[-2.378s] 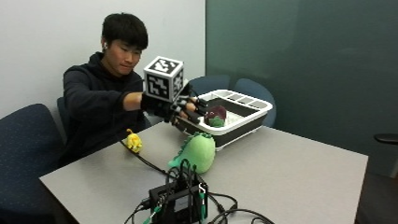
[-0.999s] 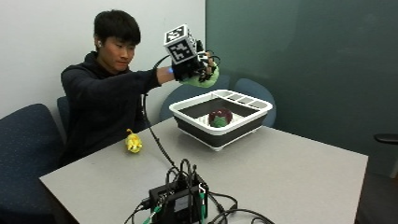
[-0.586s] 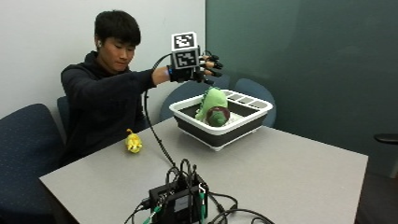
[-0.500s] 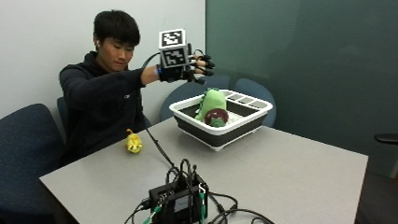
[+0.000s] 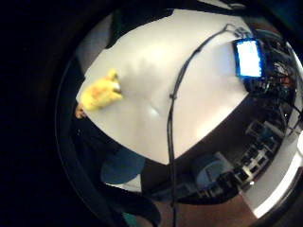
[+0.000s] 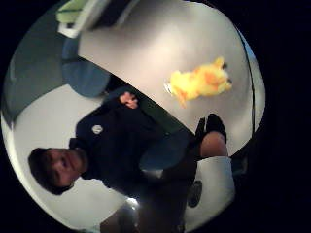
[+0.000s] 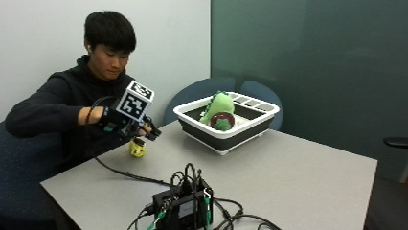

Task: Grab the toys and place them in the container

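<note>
The yellow toy [image 7: 136,147] lies on the desk [image 7: 300,177] near its edge, right under my hand [image 7: 130,125], which hovers over it holding nothing; how my fingers are set I cannot tell. It looks plush, so likely light, soft and squashy, and I would pinch its plump body. Farther off, the container [image 7: 255,123] holds a green toy [image 7: 217,111].

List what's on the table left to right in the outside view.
hand → yellow toy → electronics box → green toy in the container.
</note>
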A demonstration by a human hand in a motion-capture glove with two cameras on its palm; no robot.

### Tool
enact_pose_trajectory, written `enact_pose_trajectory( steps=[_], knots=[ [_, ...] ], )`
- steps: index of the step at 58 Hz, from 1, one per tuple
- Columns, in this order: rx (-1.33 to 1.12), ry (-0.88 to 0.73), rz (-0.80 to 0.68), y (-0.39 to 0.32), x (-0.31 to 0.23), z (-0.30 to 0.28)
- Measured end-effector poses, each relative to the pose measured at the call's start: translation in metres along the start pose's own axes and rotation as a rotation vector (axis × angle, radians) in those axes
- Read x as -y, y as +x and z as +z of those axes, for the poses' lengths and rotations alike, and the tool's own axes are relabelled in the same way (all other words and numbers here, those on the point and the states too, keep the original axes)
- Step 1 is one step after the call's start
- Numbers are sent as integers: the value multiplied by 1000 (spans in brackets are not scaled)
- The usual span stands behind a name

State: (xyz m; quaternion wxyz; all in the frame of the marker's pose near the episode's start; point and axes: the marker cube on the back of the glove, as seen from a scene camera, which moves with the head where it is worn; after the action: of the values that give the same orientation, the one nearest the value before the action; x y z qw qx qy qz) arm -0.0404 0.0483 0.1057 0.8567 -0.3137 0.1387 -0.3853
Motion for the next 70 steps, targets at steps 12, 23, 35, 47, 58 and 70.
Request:
enact_pose_trajectory(
  steps=[12,23,35,47,58,70],
  knots=[
    [-110,-62,-41,-6,20,40],
    [-230,104,-65,-14,41,43],
    [91,397,-127,-30,43,-15],
    [140,683,-143,-68,38,-127],
    [132,749,-144,-109,66,-190],
    [82,417,-44,-116,115,-175]
  ],
)
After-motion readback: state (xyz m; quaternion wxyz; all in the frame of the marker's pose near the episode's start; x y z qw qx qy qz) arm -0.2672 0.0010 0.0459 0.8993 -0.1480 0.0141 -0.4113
